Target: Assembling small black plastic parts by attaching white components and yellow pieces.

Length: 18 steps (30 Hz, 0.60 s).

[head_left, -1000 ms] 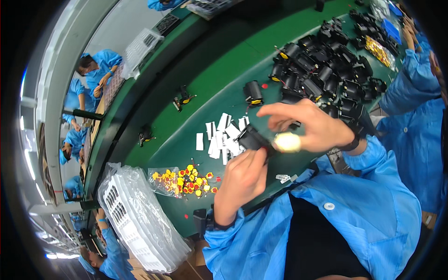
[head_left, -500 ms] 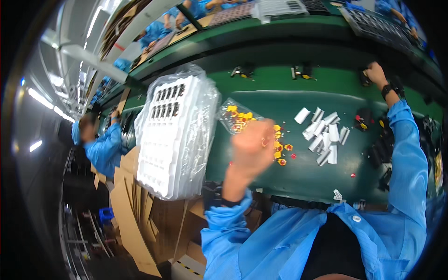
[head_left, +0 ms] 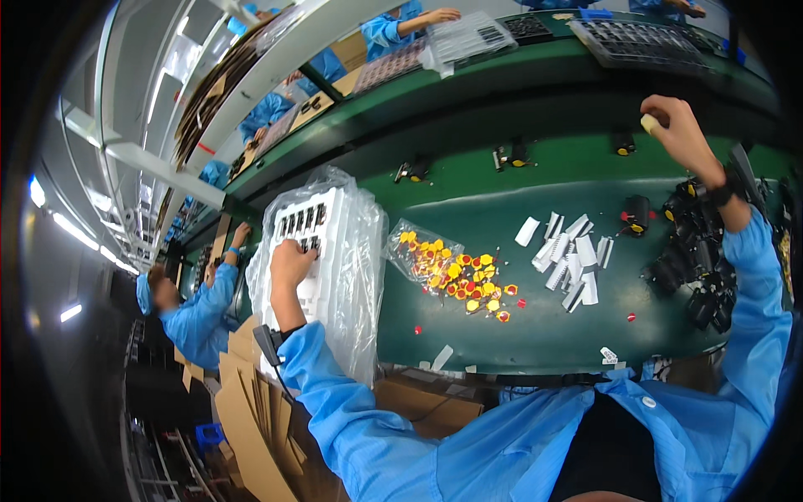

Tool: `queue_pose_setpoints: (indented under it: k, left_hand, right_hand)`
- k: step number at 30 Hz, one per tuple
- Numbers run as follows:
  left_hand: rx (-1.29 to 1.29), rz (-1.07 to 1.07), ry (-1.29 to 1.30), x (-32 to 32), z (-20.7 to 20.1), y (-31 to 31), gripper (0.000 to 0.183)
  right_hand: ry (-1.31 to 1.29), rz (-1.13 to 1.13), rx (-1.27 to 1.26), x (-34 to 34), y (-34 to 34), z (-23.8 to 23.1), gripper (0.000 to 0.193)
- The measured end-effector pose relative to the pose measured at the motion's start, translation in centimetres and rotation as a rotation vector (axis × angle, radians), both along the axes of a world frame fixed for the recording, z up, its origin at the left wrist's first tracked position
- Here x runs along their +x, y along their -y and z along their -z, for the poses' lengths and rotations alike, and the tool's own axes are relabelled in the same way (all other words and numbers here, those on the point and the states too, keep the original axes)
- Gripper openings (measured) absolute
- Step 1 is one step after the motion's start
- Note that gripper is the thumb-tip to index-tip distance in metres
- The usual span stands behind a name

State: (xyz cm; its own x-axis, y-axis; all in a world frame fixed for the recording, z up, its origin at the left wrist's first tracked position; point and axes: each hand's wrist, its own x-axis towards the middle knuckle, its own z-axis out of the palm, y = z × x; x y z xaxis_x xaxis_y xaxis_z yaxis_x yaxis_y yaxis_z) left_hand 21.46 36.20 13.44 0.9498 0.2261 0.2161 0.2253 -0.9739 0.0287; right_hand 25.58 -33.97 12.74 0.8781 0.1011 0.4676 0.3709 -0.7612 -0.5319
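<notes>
- Left hand (head_left: 291,261) is down on the white plastic tray (head_left: 330,243), over at about 9 o'clock of the green table (head_left: 502,335); fingers are curled and bunched on the small dark parts seated in the tray's slots, though whether they pinch one I cannot tell.
- The tray sits inside a clear plastic bag (head_left: 364,268), stacked on more white trays, hanging over the table's near-left edge.
- Right hand (head_left: 673,125) is stretched far out to roughly 1 o'clock, fingers closed narrow around a small pale yellow piece (head_left: 649,123) showing at the thumb side.
- Below that wrist, at 3 o'clock, lies a heap of black parts (head_left: 694,276).
- Mid-table there is a scatter of white strips (head_left: 573,259), and just left of them a spill of yellow and red caps (head_left: 464,276) half out of a clear pouch.
- At 7 o'clock, cardboard sheets (head_left: 251,418) stand beside the person's left sleeve.
- Across the far side at 12 o'clock, another worker's hand (head_left: 439,15) rests by a tray.
</notes>
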Motion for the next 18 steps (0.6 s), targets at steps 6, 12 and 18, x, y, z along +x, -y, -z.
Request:
queue_pose_setpoints:
  k: [6,12,18]
  left_hand:
    - [0.064,0.023,-0.036,1.5,1.2,-0.2,0.026]
    - [0.162,0.041,0.062,1.9,1.3,0.2,0.024]
    - [0.008,0.161,0.351,2.4,3.6,-3.9,0.037]
  right_hand:
    - [0.069,-0.249,0.005,-12.7,-3.1,-3.1,0.019]
    - [0.042,-0.463,0.015,-19.7,-3.5,-1.5,0.018]
    - [0.005,-0.481,0.205,-22.9,-3.3,-0.1,0.018]
